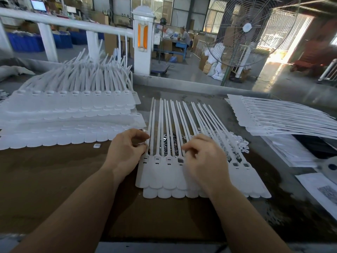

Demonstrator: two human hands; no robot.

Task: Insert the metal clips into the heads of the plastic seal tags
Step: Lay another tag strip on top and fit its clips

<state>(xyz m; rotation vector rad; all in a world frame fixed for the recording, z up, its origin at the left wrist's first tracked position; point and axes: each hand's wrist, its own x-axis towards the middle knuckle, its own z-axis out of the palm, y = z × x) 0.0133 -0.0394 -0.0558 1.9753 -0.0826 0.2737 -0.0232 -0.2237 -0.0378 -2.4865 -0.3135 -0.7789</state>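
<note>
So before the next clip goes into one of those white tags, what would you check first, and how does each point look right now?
1. Strip of seal tags lies flat in front of the person: ok.
2. Empty heads left to fill: ok, the three left heads show open slots; the heads at the right look dark, filled.
3. Metal clips within reach, piled under the tails: ok.
4. Left hand steadies the strip's left edge: ok.
5. Right hand holds a clip: cannot tell, fingers curled and blurred.
6. Clip faces the right way: cannot tell.
</note>
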